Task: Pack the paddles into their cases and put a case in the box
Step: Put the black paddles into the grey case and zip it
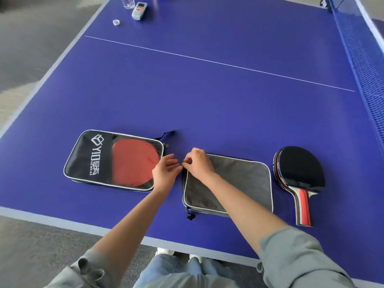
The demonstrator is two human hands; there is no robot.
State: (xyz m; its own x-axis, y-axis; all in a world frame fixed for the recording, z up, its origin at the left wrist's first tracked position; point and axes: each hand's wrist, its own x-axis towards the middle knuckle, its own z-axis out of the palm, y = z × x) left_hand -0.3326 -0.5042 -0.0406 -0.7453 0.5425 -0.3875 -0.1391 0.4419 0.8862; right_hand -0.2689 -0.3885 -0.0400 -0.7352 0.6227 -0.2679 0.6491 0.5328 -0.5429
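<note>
A black case (89, 161) with a white logo lies at the left, and a red paddle (135, 163) shows through its clear window. A grey case (239, 181) lies flat in the middle. My right hand (198, 163) pinches a small zipper pull at the grey case's top left corner. My left hand (166, 171) rests beside that corner with its fingers touching the case edge. To the right, a stack of paddles (299, 175) with a black face on top lies on the table, handles pointing toward me. No box is in view.
Everything sits on a blue table tennis table (207, 100) with a white centre line. Its net (361, 59) runs along the right. A water bottle (128, 2), a small grey device (139, 10) and a bottle cap (116, 22) stand at the far left corner.
</note>
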